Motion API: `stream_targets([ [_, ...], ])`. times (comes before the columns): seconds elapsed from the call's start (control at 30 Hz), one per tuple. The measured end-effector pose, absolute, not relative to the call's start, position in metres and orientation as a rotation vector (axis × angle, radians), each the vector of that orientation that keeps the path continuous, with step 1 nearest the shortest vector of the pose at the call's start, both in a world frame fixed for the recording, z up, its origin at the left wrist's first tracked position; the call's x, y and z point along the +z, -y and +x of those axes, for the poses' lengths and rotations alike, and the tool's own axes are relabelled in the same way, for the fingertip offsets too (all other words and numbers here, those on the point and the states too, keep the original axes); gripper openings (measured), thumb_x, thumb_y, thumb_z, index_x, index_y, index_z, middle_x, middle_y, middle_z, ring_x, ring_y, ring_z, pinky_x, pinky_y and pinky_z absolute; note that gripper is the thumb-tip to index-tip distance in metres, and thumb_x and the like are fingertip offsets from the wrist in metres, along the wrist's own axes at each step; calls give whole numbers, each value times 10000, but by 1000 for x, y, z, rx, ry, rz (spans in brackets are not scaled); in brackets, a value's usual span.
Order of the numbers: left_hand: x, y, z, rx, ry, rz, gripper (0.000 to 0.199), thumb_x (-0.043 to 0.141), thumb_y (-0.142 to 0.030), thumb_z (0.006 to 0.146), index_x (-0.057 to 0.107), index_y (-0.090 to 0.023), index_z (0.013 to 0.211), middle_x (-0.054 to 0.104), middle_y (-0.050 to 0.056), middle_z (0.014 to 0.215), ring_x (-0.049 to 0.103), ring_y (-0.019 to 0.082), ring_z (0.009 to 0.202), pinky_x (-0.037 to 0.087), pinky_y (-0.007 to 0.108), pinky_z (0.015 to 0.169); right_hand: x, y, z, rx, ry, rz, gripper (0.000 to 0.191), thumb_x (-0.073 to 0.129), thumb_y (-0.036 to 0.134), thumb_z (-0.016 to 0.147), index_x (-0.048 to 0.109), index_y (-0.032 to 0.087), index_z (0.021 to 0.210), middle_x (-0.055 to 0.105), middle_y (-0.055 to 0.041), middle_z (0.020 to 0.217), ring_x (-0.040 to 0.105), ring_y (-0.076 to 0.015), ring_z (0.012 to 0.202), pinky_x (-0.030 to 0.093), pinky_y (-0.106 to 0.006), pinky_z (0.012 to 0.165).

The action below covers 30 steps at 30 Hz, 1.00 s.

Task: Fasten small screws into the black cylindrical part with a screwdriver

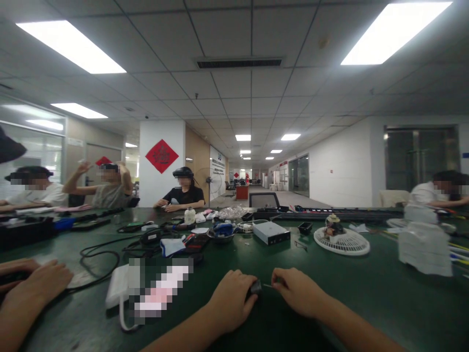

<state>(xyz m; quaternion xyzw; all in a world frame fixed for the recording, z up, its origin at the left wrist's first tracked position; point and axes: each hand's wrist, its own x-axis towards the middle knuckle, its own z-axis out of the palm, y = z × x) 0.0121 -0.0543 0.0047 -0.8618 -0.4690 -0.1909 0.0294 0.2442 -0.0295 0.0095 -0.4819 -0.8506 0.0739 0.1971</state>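
Note:
In the head view, my left hand (pixel 231 299) is closed around a small dark grey block (pixel 256 287), gripped between thumb and fingers just above the green table (pixel 351 298). My right hand (pixel 295 292) faces it from the right, its fingertips pinched on a thin metal rod (pixel 267 285). The rod points left toward the block, and a small gap seems to separate them. What the block exactly is cannot be made out. My fingers hide part of both things.
A co-worker's hands (pixel 42 288) rest at the left edge. Nearby lie a white power bank-like box (pixel 117 286) with a cable and a blurred-out pink item. Farther back are a silver disc drive (pixel 271 231), a metal bowl (pixel 220 238), a white fan grille (pixel 342 244) and white plastic housings (pixel 425 247).

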Motion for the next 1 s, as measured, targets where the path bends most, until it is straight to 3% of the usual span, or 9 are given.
stream_targets([
  [0.27, 7, 53, 11, -546, 1325, -2752, 292, 582, -287, 902, 644, -292, 1187, 723, 29, 1078, 601, 254, 995, 422, 387, 871, 9, 35, 234, 113, 2442, -1273, 258, 497, 250, 910, 730, 269, 1020, 761, -40, 975, 674, -219, 926, 397, -297, 752],
  [0.37, 6, 52, 10, -536, 1312, -2745, 295, 580, -304, 912, 642, -287, 1200, 726, 34, 1072, 603, 254, 992, 424, 383, 865, 9, 35, 234, 115, 2478, -1283, 240, 519, 277, 893, 730, 274, 1008, 756, -25, 891, 670, -205, 818, 379, -290, 675],
  [0.53, 5, 52, 11, -527, 1316, -2699, 355, 577, -337, 916, 628, -262, 1259, 716, 59, 1111, 609, 258, 999, 431, 391, 876, 9, 33, 235, 74, 2400, -1484, 283, 553, 446, 884, 752, 261, 962, 752, -62, 919, 674, -236, 837, 393, -305, 654],
  [0.7, 4, 51, 12, -499, 1321, -2671, 383, 568, -366, 917, 625, -232, 1271, 716, 68, 1129, 615, 264, 1017, 442, 399, 891, 10, 29, 237, 54, 2226, -1720, 288, 541, 404, 887, 761, 217, 870, 754, -102, 875, 692, -262, 805, 425, -330, 661],
  [0.87, 4, 51, 13, -469, 1306, -2678, 386, 550, -366, 926, 614, -219, 1277, 708, 77, 1161, 621, 263, 1032, 452, 397, 910, 6, 28, 237, 222, 2352, -1411, 287, 613, 456, 865, 743, 245, 1011, 739, -55, 927, 670, -219, 818, 425, -293, 658],
  [1.0, 6, 51, 12, -441, 1289, -2706, 361, 543, -358, 929, 623, -224, 1254, 711, 79, 1138, 627, 260, 1025, 464, 387, 897, 1, 28, 234, 208, 2411, -1368, 227, 685, 412, 819, 726, 241, 963, 730, -47, 929, 658, -217, 819, 405, -285, 646],
])
